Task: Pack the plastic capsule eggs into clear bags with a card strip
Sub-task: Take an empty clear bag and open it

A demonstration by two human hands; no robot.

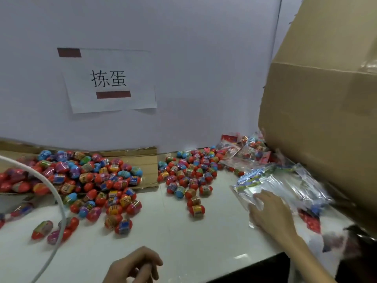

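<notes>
Mostly red, multicoloured capsule eggs (98, 180)

The capsule eggs (114, 181) lay in two loose heaps on the surface: the larger heap (81, 176) spread from the back left edge toward the middle, and the smaller heap (189, 172) sat near the middle of the back edge, with a few strays trailing toward the front. Most had one red half and a printed band; others were blue, purple or green. A stack of flat clear bags (289, 188) with blue-green card strips (252, 176) lay by the right edge, and filled bags (242, 149) were piled in the back right corner.
</notes>
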